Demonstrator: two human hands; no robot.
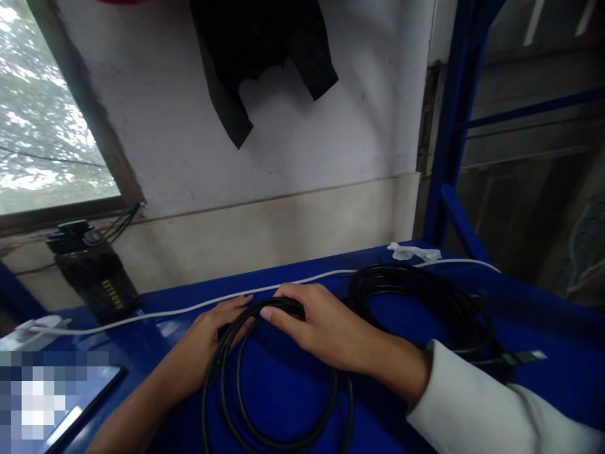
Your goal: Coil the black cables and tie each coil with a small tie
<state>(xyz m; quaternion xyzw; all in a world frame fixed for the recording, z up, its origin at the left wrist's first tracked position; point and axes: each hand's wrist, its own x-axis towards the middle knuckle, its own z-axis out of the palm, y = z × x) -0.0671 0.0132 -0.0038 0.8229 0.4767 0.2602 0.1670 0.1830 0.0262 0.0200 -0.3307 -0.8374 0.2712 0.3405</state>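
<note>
A black cable lies in loose loops on the blue table. My right hand is closed over the top of the loops, its thumb along the near side of the strands. At the upper left of the same coil, my left hand has its fingers around the strands, partly hidden behind them. Just right of my right hand rests a second, thicker coil of black cable. A connector with a pale metal tip sticks out at that coil's right side.
A white cord runs along the back of the blue table. At left stand a dark bottle, a white power strip and a phone-like device. Crumpled white plastic lies behind the second coil, near a blue metal post.
</note>
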